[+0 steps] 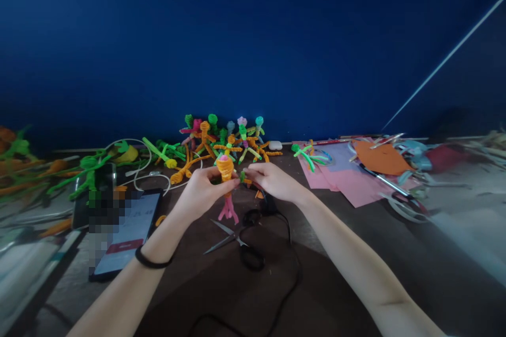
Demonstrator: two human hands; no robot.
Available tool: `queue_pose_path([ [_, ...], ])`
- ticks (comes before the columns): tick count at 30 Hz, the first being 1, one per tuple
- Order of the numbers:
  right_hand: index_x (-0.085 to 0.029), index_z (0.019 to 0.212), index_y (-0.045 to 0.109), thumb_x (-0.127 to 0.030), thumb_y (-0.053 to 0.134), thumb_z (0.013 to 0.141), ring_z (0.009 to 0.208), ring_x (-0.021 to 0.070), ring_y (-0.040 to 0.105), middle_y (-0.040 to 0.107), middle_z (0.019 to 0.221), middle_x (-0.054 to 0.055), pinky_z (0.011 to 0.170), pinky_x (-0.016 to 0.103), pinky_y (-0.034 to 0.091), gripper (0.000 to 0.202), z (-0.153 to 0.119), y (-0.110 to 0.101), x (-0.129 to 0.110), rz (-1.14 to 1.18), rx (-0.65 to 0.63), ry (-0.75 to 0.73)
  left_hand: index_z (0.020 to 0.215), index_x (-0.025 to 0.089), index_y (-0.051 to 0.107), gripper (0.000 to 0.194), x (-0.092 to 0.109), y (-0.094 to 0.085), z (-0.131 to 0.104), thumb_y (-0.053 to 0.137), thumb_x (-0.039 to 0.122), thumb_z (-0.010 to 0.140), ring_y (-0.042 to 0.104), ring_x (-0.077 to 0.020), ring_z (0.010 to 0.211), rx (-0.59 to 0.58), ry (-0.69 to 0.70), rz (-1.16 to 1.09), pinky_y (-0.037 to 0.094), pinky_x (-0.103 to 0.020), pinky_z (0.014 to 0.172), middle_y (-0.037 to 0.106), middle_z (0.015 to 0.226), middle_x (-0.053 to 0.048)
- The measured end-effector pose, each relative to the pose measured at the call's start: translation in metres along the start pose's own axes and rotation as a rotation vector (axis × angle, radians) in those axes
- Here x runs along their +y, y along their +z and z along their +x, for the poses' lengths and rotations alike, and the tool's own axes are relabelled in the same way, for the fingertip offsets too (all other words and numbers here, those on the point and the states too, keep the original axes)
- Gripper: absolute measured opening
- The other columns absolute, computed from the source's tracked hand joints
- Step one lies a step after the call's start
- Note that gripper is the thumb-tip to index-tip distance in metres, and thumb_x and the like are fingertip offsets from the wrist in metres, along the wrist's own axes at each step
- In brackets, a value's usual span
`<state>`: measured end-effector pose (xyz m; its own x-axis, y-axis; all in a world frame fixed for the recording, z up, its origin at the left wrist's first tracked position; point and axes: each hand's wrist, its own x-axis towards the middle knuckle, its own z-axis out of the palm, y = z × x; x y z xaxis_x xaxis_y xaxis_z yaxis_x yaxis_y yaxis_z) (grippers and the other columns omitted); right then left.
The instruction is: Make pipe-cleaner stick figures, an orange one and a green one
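Note:
An orange pipe-cleaner figure (225, 167) with a coiled head and pink strands (228, 210) hanging below is pinched upright in my left hand (203, 189). My right hand (271, 181) is closed beside it, its fingertips pinching a short green pipe-cleaner piece (242, 175) at the figure's side. Under both hands a pair of scissors (244, 237) lies with its blades spread and black handles. Behind the hands stands a group of finished-looking pipe-cleaner figures (212, 124) in green, orange, pink and blue.
A phone (128, 237) with its screen lit lies at left, near a white cable (150, 163) and green pipe cleaners (87, 168). Pink paper (348, 184), orange paper (381, 157) and pens are at right. A black cord (292, 274) crosses the dark table before the blue wall (253, 37).

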<state>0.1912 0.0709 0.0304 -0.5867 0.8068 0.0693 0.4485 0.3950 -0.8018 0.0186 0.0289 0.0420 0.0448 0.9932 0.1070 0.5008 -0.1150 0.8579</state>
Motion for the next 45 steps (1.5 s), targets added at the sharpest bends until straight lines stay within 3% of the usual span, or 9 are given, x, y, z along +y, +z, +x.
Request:
queue_pose_path([
  [7,-0.017,0.064,0.039,-0.047,0.035,0.084,0.050,0.0071,0.030,0.033,0.055,-0.004,0.048,0.021,0.024,0.036,0.000,0.002,0.001,0.052,0.057,-0.055,0.073,0.013,0.064,0.026,-0.001,0.002,-0.001,0.065,0.036,0.060,0.062,-0.0174,0.064,-0.097,-0.064,-0.122,0.046,-0.023,0.055,0.068,0.067,-0.003],
  [14,-0.017,0.069,0.044,-0.039,0.037,0.085,0.051,0.0075,0.033,0.036,0.056,-0.004,0.049,0.020,0.025,0.028,0.000,0.005,0.001,0.032,0.045,-0.067,0.074,0.013,0.060,0.022,0.002,0.003,-0.003,0.062,0.033,0.065,0.063,-0.0186,0.065,-0.016,-0.021,-0.246,0.047,-0.024,0.057,0.068,0.064,-0.004],
  [20,-0.016,0.072,0.051,-0.024,0.039,0.084,0.058,0.0084,0.043,0.051,0.064,-0.001,0.058,0.021,0.031,0.019,-0.003,0.007,-0.007,-0.017,-0.055,-0.125,0.071,0.014,0.062,0.018,0.000,0.002,-0.001,0.057,0.031,0.068,0.059,-0.0151,0.063,0.163,0.053,-0.028,0.045,-0.023,0.059,0.066,0.065,-0.002],
  [26,-0.015,0.081,0.059,-0.028,0.045,0.083,0.063,0.0106,0.048,0.058,0.072,0.002,0.059,0.022,0.033,0.020,-0.008,0.002,-0.012,-0.087,-0.103,-0.163,0.068,0.014,0.062,0.025,-0.003,0.001,0.000,0.053,0.038,0.069,0.054,-0.0143,0.054,0.225,0.075,0.286,0.038,-0.022,0.050,0.059,0.053,0.001],
  [32,-0.014,0.082,0.062,-0.025,0.046,0.082,0.065,0.0115,0.051,0.062,0.075,0.003,0.061,0.023,0.034,0.019,-0.011,-0.002,-0.015,-0.125,-0.105,-0.168,0.058,0.016,0.055,0.022,-0.007,0.003,-0.001,0.050,0.034,0.070,0.044,-0.0097,0.038,0.107,0.095,0.339,0.033,-0.020,0.044,0.050,0.043,0.003],
  [38,-0.015,0.076,0.057,-0.029,0.041,0.084,0.055,0.0084,0.042,0.053,0.064,0.000,0.054,0.021,0.029,0.023,-0.011,-0.007,-0.012,-0.096,-0.029,-0.128,0.065,0.015,0.060,0.019,-0.007,0.000,-0.002,0.051,0.031,0.068,0.046,-0.0096,0.043,-0.070,0.128,0.276,0.033,-0.019,0.043,0.053,0.048,0.003],
  [45,-0.014,0.070,0.051,-0.041,0.041,0.083,0.055,0.0079,0.038,0.048,0.063,-0.001,0.054,0.021,0.028,0.032,-0.004,-0.012,-0.001,-0.006,-0.016,-0.089,0.069,0.014,0.061,0.020,0.002,-0.003,-0.005,0.056,0.033,0.068,0.054,-0.0121,0.050,-0.165,0.063,-0.033,0.044,-0.022,0.053,0.062,0.057,0.000],
])
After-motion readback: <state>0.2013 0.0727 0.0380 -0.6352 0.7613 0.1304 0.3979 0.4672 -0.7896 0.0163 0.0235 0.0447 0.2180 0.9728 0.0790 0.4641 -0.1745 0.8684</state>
